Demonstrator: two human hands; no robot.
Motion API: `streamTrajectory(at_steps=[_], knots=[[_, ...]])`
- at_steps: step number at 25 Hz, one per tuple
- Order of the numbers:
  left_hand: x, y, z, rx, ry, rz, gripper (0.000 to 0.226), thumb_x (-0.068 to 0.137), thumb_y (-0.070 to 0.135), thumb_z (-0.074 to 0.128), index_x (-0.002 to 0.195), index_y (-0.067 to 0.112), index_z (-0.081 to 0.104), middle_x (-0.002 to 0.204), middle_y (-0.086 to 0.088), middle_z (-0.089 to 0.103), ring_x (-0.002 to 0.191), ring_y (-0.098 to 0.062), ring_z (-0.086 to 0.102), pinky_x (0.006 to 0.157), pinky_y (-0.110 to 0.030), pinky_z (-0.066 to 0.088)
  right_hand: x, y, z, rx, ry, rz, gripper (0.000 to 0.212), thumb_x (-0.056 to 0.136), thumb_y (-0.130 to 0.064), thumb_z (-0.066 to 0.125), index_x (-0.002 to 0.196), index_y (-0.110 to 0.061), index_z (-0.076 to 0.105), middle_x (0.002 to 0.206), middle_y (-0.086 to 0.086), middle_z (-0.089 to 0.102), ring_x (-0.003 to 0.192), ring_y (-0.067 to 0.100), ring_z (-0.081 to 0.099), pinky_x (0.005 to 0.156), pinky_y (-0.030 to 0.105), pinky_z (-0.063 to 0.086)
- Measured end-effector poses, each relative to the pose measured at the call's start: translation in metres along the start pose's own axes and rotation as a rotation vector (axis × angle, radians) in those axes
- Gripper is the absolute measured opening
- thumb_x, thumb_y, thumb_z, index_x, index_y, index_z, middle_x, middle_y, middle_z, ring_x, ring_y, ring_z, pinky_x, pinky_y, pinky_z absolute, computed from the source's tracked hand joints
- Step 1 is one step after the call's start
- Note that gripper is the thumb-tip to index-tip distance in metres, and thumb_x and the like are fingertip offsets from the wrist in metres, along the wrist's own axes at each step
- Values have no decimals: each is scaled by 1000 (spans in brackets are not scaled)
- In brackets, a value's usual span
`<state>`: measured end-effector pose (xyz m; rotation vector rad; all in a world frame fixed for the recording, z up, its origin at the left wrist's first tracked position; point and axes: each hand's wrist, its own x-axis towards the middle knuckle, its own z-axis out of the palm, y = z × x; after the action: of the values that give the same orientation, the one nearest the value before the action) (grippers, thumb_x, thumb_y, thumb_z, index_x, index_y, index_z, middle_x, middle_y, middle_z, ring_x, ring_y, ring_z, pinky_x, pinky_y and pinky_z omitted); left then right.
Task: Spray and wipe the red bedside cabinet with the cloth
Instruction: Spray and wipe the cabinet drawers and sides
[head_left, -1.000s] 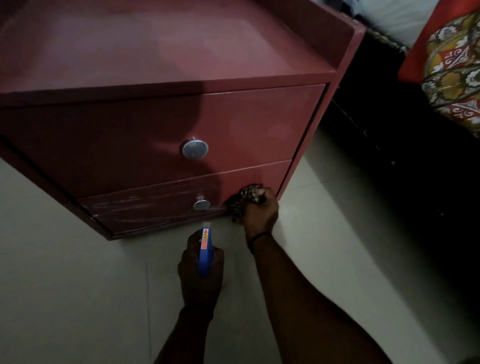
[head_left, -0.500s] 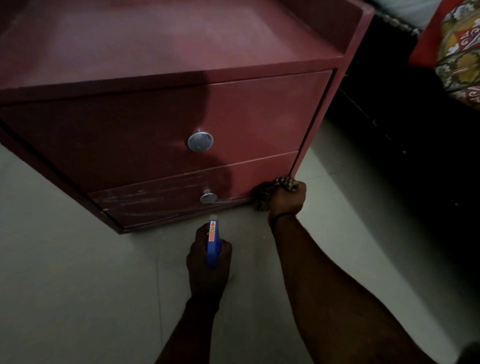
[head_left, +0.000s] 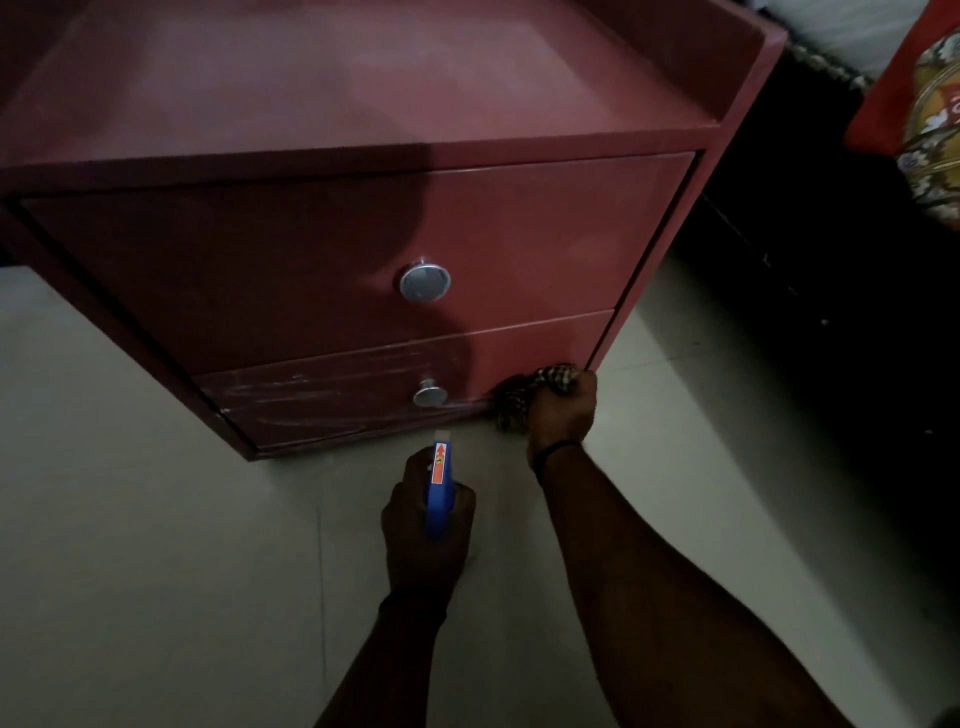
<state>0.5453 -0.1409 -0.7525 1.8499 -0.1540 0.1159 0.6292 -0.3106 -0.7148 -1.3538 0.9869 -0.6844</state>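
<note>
**Wipe stroke is reaching the right end of the lower drawer**

The right hand (head_left: 563, 410) is gripping the bunched checked cloth (head_left: 519, 402), fingers curled round it, and pressing it against the bottom right corner of the lower drawer (head_left: 322, 400). A second ago the cloth was sitting just right of the lower knob (head_left: 430, 393); now it is up against the cabinet's right side panel. The camera is shifting a bit too, but the gap between knob and hand is clearly growing.

My read is that this pass along the drawer's lower edge is running out of travel, so a reversal or a move to another face is coming due. Pale streaks are showing left of the knob; I can't tell whether they are wet spray or scuffs.

The right forearm is reaching in from lower right, nearly straight, with the knuckles toward the camera and a dark wristband (head_left: 556, 449) showing.

The left hand (head_left: 423, 525) is wrapping the blue spray bottle (head_left: 439, 493) and holding it low over the floor tiles (head_left: 156, 519), nozzle aiming at the lower drawer, in much the same place as before. I can't tell whether the trigger is being squeezed.

The red bedside cabinet (head_left: 363, 104) is standing on the floor ahead, with the upper drawer (head_left: 260, 270) and the top looking dry. Patterned bedding (head_left: 930, 130) is sitting off to the right.
</note>
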Motion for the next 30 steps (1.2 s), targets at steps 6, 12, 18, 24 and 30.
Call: streamTrajectory(at_steps=[6,12,18,24,30], knots=[[3,-5,3,1,-5,-13,46,87,43,63,131,33,53,86,-1,62,69,-29,60,65,-57,53,-13,-31,4,73,15,-161,37,70,5,62,73,-32,61,82,0,66,81,20,63,83,49,56],[4,12,3,0,5,65,41,87,38,60,127,37,53,97,7,65,79,-29,63,69,-53,54,-64,-42,15,-92,-96,-321,31,69,13,63,95,-4,64,109,17,58,93,13,51,90,24,48],[4,21,-5,-28,60,-10,37,82,41,57,118,40,52,101,-3,68,93,-29,62,79,-35,52,-99,-40,29,-95,-249,-461,34,65,6,64,93,-9,76,101,-2,62,93,19,64,86,16,50],[0,17,-18,-14,51,15,32,84,41,59,114,52,58,89,4,67,75,-19,66,68,-45,57,-80,-33,18,-103,-255,-588,41,70,13,71,106,-6,74,113,3,61,103,18,64,92,33,55],[-8,15,-62,77,230,-56,33,76,46,53,109,47,53,83,28,65,74,2,61,66,-16,47,-139,-34,45,-205,-244,-596,55,71,1,60,125,-5,64,133,14,47,124,25,49,105,34,44]])
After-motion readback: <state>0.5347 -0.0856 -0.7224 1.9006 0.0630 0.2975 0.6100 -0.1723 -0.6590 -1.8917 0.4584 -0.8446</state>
